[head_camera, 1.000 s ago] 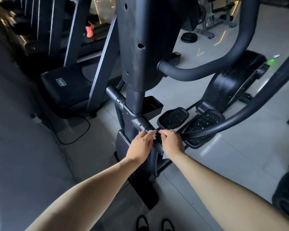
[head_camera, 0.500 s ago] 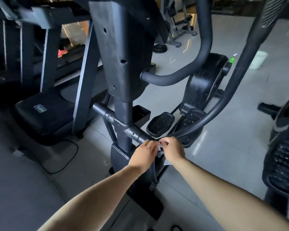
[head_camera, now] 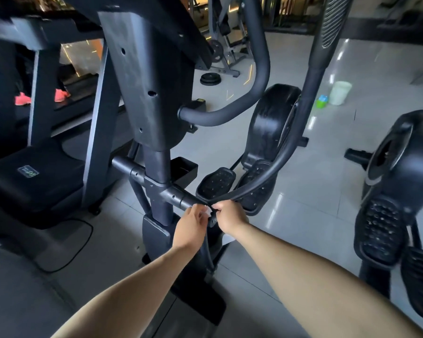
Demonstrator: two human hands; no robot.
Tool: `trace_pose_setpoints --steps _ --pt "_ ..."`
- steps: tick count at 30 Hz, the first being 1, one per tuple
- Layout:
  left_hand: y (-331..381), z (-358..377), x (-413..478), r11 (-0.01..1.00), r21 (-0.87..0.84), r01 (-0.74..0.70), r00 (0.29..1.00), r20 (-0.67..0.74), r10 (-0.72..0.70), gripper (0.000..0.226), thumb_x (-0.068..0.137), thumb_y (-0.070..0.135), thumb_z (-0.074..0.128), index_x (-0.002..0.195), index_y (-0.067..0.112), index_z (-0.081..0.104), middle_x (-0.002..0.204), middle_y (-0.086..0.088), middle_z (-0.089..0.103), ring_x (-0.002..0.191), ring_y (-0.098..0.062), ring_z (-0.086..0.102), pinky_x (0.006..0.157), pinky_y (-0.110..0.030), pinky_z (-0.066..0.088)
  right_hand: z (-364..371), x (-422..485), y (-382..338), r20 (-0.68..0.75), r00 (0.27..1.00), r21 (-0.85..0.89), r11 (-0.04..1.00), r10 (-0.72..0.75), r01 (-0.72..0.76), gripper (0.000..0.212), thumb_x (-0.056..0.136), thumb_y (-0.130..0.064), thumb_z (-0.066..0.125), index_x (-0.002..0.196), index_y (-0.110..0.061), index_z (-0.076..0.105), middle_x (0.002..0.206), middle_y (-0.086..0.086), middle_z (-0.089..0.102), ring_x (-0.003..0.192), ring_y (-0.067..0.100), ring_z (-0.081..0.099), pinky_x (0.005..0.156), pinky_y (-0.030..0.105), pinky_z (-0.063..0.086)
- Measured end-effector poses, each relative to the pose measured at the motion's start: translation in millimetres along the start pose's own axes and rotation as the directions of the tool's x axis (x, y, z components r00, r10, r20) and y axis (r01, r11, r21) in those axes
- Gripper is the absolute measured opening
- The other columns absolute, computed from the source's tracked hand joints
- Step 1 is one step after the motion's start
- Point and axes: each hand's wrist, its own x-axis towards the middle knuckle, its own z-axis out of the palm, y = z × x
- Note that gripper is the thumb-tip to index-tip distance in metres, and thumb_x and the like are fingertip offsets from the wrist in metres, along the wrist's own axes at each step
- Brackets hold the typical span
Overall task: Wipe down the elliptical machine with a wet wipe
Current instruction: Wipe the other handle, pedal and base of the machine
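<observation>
The black elliptical machine (head_camera: 154, 98) fills the middle of the view, its upright column rising from a horizontal crossbar (head_camera: 171, 192). My left hand (head_camera: 191, 223) and my right hand (head_camera: 230, 218) meet at the right end of that crossbar, where the curved swing arm (head_camera: 274, 172) joins it. Both hands pinch a small white wet wipe (head_camera: 206, 211) at the joint; only slivers of it show between the fingers. Two black pedals (head_camera: 216, 182) lie just beyond the hands.
A second elliptical (head_camera: 398, 191) stands close on the right. On the left are a treadmill (head_camera: 32, 181) and a floor cable (head_camera: 78, 250). A pale bucket (head_camera: 340, 92) and a green bottle (head_camera: 322, 101) sit on the tiled floor behind. Orange shoes (head_camera: 59, 95) show far left.
The view has tilted up and swung right, revealing the second elliptical and the bucket. Both hands stay pinched together at the crossbar joint, shifted only slightly.
</observation>
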Motion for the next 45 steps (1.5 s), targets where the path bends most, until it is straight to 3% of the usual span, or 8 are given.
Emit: trace_pose_setpoints --steps 4,7,12,21,25,33,37,45 --pt "3 4 -5 0.991 0.131 -0.028 0.999 0.034 0.024 0.020 0.104 0.031 0.044 0.121 0.034 0.055 0.116 0.015 0.056 0.098 -0.014 0.061 0.085 -0.037 0.051 -5 -3 1 0.006 1.000 -0.028 1.000 -0.007 0.007 0.049 0.099 -0.007 0.040 0.138 -0.026 0.062 0.142 0.001 0.061 0.125 0.026 0.060 0.104 0.037 0.050" --pt "-2 -2 2 0.987 0.098 0.127 0.992 -0.040 -0.123 0.015 0.102 0.032 0.041 0.109 0.039 0.052 0.105 0.012 0.064 0.089 -0.015 0.063 0.074 -0.037 0.051 -8 -6 -1 -0.012 0.999 -0.106 0.993 -0.052 0.051 0.050 0.097 -0.002 0.040 0.139 -0.021 0.062 0.139 0.006 0.062 0.122 0.030 0.061 0.101 0.036 0.051" --pt "6 5 4 0.910 -0.168 0.379 0.905 -0.139 -0.402 0.012 0.103 0.027 0.040 0.110 0.029 0.050 0.089 -0.002 0.070 0.076 -0.021 0.065 0.064 -0.034 0.049 -12 -7 -18 -0.039 0.990 -0.372 0.922 -0.136 0.112 0.028 0.095 0.006 0.042 0.096 -0.009 0.066 0.106 0.013 0.071 0.084 0.031 0.064 0.066 0.033 0.049" --pt "21 24 -29 0.948 -0.071 0.311 0.942 -0.108 -0.317 0.009 0.105 0.033 0.038 0.104 0.032 0.047 0.089 0.009 0.066 0.079 -0.010 0.062 0.070 -0.035 0.049 -17 -7 -18 0.063 0.965 -0.536 0.806 -0.256 0.249 0.018 0.096 -0.002 0.052 0.103 -0.011 0.066 0.102 0.009 0.071 0.090 0.030 0.069 0.067 0.034 0.050" --pt "14 4 -8 0.924 -0.141 0.357 0.912 -0.163 -0.377 0.010 0.107 0.032 0.042 0.106 0.028 0.051 0.088 0.008 0.067 0.076 -0.010 0.063 0.064 -0.031 0.048 -20 10 -14 0.109 0.947 -0.469 0.824 -0.303 0.318 0.014 0.100 -0.014 0.050 0.107 -0.011 0.062 0.113 0.006 0.064 0.089 0.029 0.063 0.070 0.036 0.050" --pt "27 19 5 0.824 -0.192 0.534 0.806 -0.178 -0.564 0.017 0.106 0.019 0.029 0.120 0.017 0.039 0.083 -0.005 0.060 0.072 -0.026 0.058 0.056 -0.036 0.039 -15 43 -5 0.197 0.919 -0.359 0.847 -0.341 0.391 0.038 0.101 -0.015 0.043 0.130 -0.021 0.066 0.129 0.006 0.055 0.101 0.031 0.062 0.076 0.033 0.049" --pt "46 28 -4 0.813 -0.161 0.560 0.791 -0.190 -0.582 0.016 0.104 0.021 0.027 0.114 0.016 0.037 0.081 -0.004 0.061 0.070 -0.024 0.057 0.059 -0.038 0.040 -20 50 6 0.254 0.901 -0.324 0.847 -0.351 0.422 0.034 0.103 -0.021 0.042 0.123 -0.019 0.070 0.125 0.008 0.055 0.094 0.034 0.062 0.074 0.034 0.050" --pt "65 27 -1 0.853 -0.002 0.521 0.816 -0.290 -0.500 0.019 0.104 0.031 0.030 0.110 0.034 0.048 0.093 0.008 0.064 0.077 -0.018 0.063 0.061 -0.036 0.046 -38 69 11 0.444 0.823 -0.219 0.848 -0.353 0.482 0.044 0.100 -0.019 0.049 0.142 -0.024 0.060 0.142 0.006 0.060 0.121 0.028 0.061 0.098 0.035 0.052"
